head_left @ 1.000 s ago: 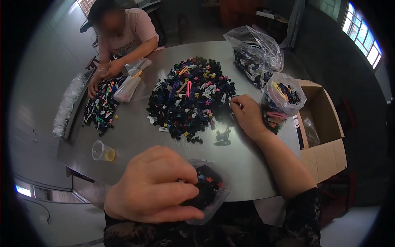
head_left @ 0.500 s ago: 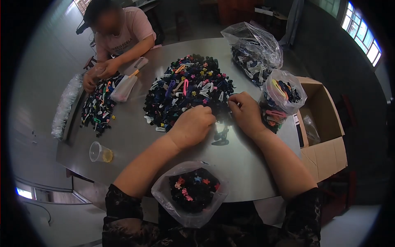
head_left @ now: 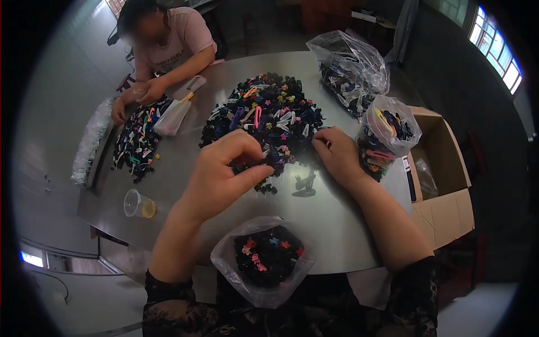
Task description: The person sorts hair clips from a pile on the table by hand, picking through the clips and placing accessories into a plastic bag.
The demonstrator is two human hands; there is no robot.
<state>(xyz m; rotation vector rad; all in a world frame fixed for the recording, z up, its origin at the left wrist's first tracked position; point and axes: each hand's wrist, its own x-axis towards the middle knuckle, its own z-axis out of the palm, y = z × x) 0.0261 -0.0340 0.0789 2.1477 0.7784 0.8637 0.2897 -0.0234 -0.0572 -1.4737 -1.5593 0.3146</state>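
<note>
A large pile of hair clips covers the middle of the table, mostly black with coloured snap clips and small flower clips. My left hand is over its near edge, thumb and fingers apart, nothing visible between them. Below those fingertips lie small black clips. At the pile's right edge my right hand has its fingers curled and pressed together; what they hold, if anything, is hidden. A few dark snap clips rest between my hands. Close to my body, an open plastic bag contains black clips and several coloured flower clips.
Filled plastic bags stand at the right, beside an open cardboard box. At the left are a plastic cup, a smaller clip pile and a wrapped roll. Across the table sits another person, hands over the smaller pile.
My left hand has lifted and come left and nearer to me, and its fingers have opened. My right hand stays almost in place at the pile's edge.
</note>
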